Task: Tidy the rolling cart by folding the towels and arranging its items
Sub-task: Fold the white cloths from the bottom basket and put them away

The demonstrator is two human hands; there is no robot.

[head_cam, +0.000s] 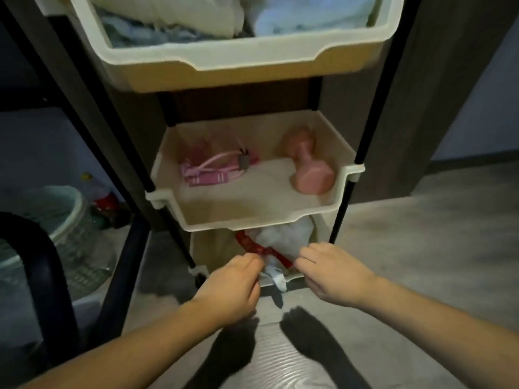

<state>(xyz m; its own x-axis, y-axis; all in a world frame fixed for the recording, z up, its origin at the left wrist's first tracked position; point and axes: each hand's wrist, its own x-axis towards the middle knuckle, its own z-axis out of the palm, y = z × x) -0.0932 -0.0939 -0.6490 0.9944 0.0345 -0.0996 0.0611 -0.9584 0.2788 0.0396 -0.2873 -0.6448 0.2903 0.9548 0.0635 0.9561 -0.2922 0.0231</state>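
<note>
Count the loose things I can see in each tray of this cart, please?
Top cream plastic tray: 2 crumpled pale towels
Middle tray: 2, a pink skipping rope and a pink dumbbell
Bottom tray: 1 white-and-red cloth bundle, contents unclear
Total: 5

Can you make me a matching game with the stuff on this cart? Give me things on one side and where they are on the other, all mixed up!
Things:
1. pink dumbbell
2. pink jump rope
3. white and red cloth
4. pale towels

Places:
A. top tray
B. bottom tray, between the two hands
C. middle tray, left side
D. middle tray, right side

Pairs: 1-D, 2-C, 3-B, 4-A
</note>
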